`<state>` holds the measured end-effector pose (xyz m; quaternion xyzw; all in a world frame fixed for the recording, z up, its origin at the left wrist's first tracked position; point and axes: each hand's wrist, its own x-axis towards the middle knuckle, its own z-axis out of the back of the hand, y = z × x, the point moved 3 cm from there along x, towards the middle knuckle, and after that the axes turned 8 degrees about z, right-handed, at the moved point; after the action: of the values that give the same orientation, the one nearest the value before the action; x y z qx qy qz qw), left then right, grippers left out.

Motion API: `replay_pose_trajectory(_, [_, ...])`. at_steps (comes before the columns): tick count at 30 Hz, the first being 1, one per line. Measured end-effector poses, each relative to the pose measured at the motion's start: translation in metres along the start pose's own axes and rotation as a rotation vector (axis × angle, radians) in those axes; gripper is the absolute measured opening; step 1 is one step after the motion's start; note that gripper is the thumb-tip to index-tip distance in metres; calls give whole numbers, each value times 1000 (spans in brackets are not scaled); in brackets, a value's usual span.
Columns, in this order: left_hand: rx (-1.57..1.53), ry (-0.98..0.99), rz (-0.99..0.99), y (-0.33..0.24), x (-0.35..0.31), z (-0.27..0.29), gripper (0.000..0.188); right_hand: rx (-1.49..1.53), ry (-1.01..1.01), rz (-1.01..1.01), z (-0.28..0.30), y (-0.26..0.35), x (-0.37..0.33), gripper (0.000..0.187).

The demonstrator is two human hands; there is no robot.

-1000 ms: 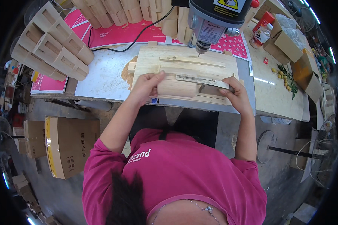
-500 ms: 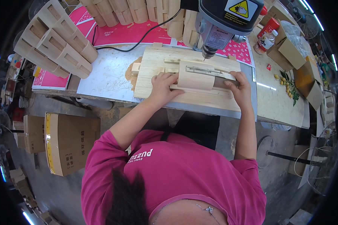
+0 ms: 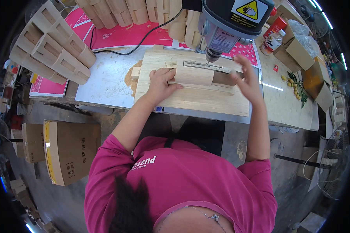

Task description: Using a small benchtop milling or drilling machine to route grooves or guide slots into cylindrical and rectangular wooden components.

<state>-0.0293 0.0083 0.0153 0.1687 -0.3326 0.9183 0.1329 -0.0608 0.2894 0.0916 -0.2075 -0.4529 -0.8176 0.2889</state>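
A pale, rounded wooden block (image 3: 194,75) lies on a flat wooden board (image 3: 206,101) below a bench drill (image 3: 226,29). Along its top runs a slot with a narrow metal strip (image 3: 200,64) in it, the drill bit's tip right over it. From the block's right end sticks out a darker brown piece (image 3: 223,79). My left hand (image 3: 161,84) grips the block's left end, thumb along the near side, fingers bent at the end. Slightly smeared by motion, my right hand (image 3: 248,81) is raised off the right end, thumb and fingers apart, holding nothing.
Stacked slotted wooden blocks (image 3: 52,42) stand at the left, with more along the back. A black cable (image 3: 144,39) crosses the bench. Sawdust (image 3: 131,79) lies beside the board. At the right are a bottle (image 3: 271,42), cardboard boxes (image 3: 299,54) and a fruit sprig (image 3: 295,86).
My right hand has let go of the block's right end and lifted, fingers spreading. My left hand still holds the left end. The whole view has shifted slightly.
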Motion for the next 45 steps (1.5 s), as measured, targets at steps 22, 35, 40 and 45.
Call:
replay_pose_trajectory(22, [-69,64,44,-7,1,5,54,-551,-268,236,44,130,50,17])
replay_pose_trajectory(35, [-38,72,48,-3,3,1,55,-251,-398,220,-20,59,-14,11])
replay_pose_trajectory(40, [-59,27,48,-10,4,4,32,-366,-372,324,-1,76,-7,6])
replay_pose_trajectory(45, [23,56,43,-9,3,-5,55,-374,-447,338,46,122,76,14])
